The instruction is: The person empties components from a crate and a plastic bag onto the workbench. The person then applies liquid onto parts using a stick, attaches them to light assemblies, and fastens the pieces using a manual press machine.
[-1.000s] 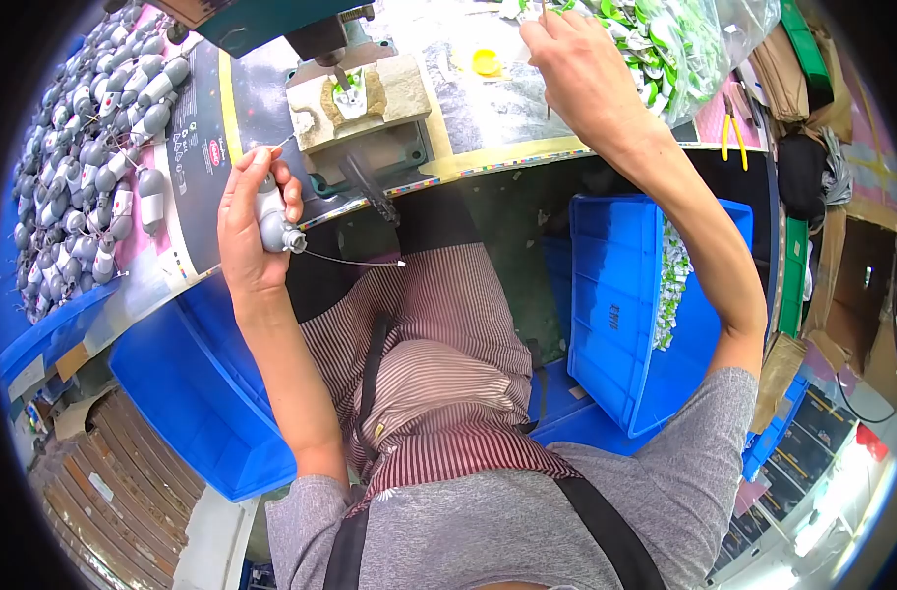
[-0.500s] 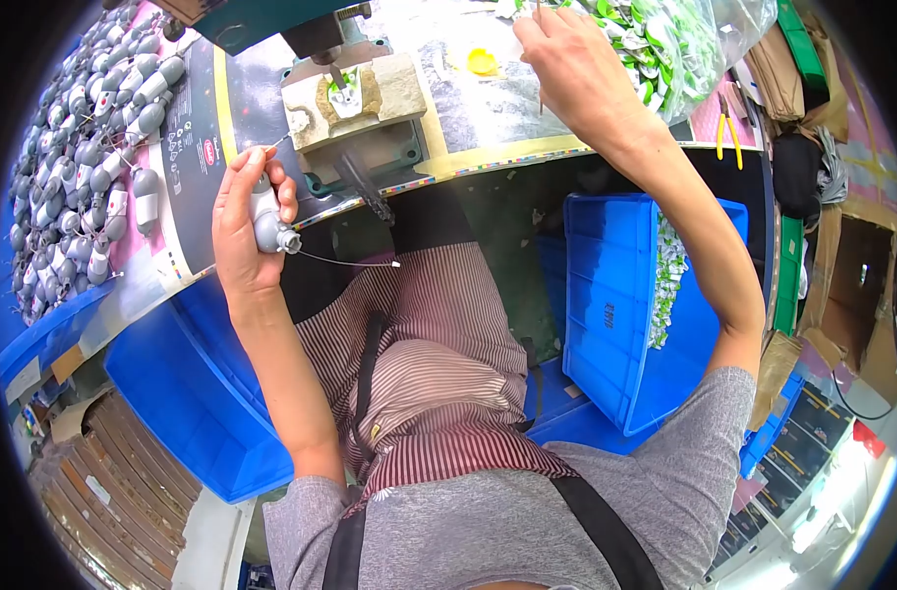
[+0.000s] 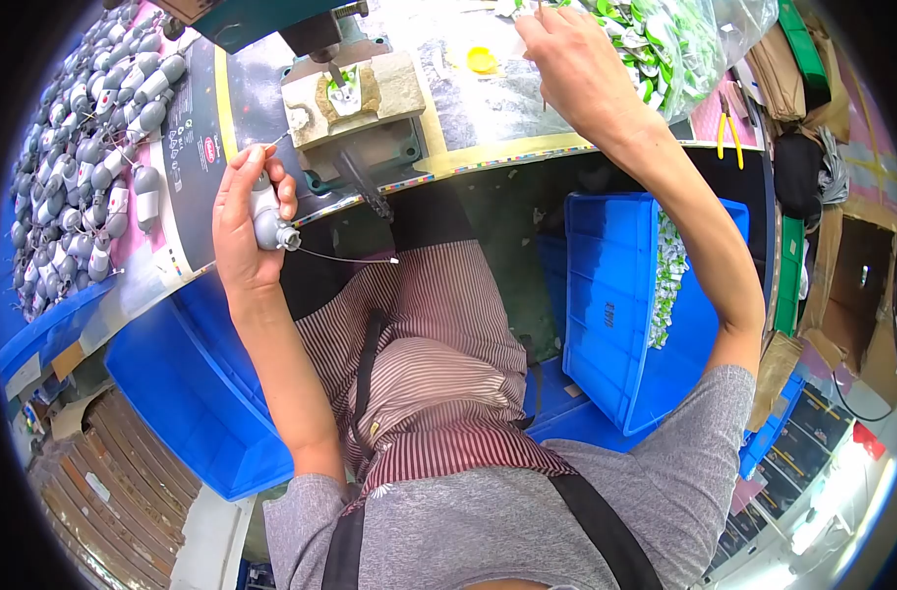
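My left hand point(image 3: 240, 211) is closed around a grey-and-white bulb-shaped plastic piece point(image 3: 269, 226), just off the table's front edge. From its lower end a thin wire with a small white tip point(image 3: 394, 261) sticks out to the right. Another thin wire runs from the fingertips toward the metal block point(image 3: 399, 88). In that block's recess sits a small white-and-green part point(image 3: 344, 92), directly under the punch of a teal press point(image 3: 257, 18). My right hand point(image 3: 584, 74) is closed on a thin brownish rod point(image 3: 543, 102), which shows above and below the fingers.
Many grey-and-white bulb pieces point(image 3: 94, 167) are piled at the left. A clear bag of green-and-white parts point(image 3: 655, 49), a yellow ring-shaped piece point(image 3: 482, 60) and yellow-handled pliers point(image 3: 729, 138) lie at the right. Blue crates point(image 3: 606, 305) stand below the table, one holding small parts.
My right hand has shifted very slightly. My left hand still holds the bulb-shaped piece in the same place.
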The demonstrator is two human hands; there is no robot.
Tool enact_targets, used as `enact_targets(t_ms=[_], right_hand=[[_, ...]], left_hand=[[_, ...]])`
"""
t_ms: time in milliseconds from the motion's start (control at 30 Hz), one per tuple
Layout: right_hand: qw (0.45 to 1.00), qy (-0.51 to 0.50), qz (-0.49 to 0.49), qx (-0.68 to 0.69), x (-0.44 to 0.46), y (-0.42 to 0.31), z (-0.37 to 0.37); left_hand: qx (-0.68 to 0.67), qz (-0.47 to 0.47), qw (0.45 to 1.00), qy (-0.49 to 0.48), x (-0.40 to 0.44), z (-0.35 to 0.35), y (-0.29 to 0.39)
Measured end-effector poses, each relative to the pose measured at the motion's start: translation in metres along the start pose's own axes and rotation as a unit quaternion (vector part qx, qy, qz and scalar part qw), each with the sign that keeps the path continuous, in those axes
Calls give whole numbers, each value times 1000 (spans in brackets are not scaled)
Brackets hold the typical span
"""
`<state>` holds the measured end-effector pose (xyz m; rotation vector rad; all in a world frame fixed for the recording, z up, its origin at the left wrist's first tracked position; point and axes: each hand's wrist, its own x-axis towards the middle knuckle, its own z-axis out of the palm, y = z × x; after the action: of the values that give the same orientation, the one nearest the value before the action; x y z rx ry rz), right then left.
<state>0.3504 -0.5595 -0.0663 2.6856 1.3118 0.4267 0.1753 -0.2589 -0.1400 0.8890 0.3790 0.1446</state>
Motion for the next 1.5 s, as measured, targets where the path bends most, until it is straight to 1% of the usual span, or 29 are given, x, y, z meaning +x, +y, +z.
enact_targets(t_ms=[367,467,567,733,1067,1167,1267,1367,1467,1500], right_hand=[[1000,19,6,5,-1,2,8],[1000,-4,6,-8,-4,2,1],[998,2,35,47,-9,-6,0],[997,8,49,51,-12,-6,1],[997,34,46,49,-9,1,12],[995,44,64,57,-17,0,9],[971,50,125,196,-25,3,13],[952,26,178,250,-37,-1,19],[932,49,204,294,-46,-10,28],[946,65,184,260,-49,-12,33]], left_hand=[[16,-1,1000,9,0,1,0],[18,1,1000,8,0,0,-1],[19,1,1000,6,0,0,-1],[-2,2,1000,3,1,-1,-1],[7,5,1000,1,1,0,-1],[8,5,1000,-2,2,-1,-1],[6,5,1000,-4,2,-1,-1],[7,8,1000,-5,3,-1,-1],[9,10,1000,-4,2,-1,-1],[10,10,1000,-4,2,-1,-2]])
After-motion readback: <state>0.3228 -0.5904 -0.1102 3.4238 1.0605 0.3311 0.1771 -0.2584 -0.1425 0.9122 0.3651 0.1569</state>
